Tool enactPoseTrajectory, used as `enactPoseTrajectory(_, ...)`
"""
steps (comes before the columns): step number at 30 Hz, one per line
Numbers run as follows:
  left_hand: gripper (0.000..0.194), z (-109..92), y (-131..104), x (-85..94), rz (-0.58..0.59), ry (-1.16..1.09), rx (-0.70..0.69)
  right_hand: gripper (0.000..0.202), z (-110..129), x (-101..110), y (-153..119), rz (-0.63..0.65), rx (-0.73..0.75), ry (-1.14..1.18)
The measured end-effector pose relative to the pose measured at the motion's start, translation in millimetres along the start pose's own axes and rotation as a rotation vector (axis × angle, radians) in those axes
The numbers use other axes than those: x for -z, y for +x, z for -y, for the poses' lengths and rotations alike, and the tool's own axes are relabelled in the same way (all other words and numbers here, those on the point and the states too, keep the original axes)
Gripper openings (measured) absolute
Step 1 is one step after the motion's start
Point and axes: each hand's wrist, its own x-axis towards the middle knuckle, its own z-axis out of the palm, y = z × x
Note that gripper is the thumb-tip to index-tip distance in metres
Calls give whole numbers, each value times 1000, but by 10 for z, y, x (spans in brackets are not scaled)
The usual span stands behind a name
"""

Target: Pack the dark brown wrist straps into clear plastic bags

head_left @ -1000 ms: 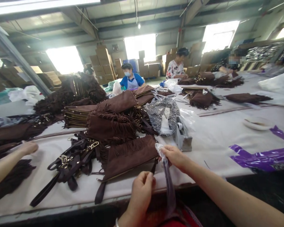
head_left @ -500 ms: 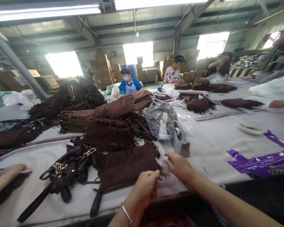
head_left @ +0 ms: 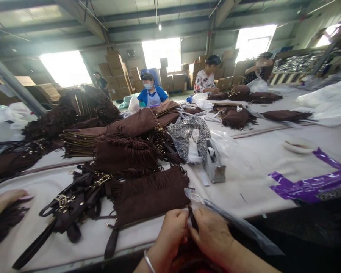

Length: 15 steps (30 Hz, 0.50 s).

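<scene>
A dark brown fringed bag (head_left: 152, 197) lies flat near the table's front edge. At its lower right corner my left hand (head_left: 173, 227) is closed, its fingers curled; what they hold is hidden. Just right of it my right hand (head_left: 211, 229) is closed on a dark brown strap (head_left: 192, 219), thumb pressed along it. A long clear plastic strip (head_left: 241, 223) runs from the bag's right end past my right hand and over the table edge. Dark straps with gold buckles (head_left: 71, 204) lie in a heap left of the bag.
Behind the bag are stacked brown fringed bags (head_left: 125, 151), a tape dispenser (head_left: 216, 167) and a black-and-white patterned piece (head_left: 184, 138). Purple plastic (head_left: 307, 185) and a tape roll (head_left: 299, 146) lie right. Another person's hand (head_left: 10, 199) is at far left; several people work across the table.
My right hand has moved down and toward me, beside my left hand, and now grips the dark strap. The clear strip now stretches toward the lower right. The view has shifted slightly.
</scene>
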Motion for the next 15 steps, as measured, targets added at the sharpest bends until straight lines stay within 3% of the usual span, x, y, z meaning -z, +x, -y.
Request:
enactPoseTrajectory(6,29,-25,-14,26,15,12,1,11,-58,68,140,62,-100,196)
enactPoseTrajectory(10,43,-48,-19,13,96,-95,48,15,-30,34,127,324,-313,855)
enactPoseTrajectory(12,49,-30,20,-21,144,-153,116,21,-11,-55,86,381,-369,1152)
enactPoseTrajectory(15,49,43,134,-77,155,-156,140,37,-45,-188,51,426,-330,1337)
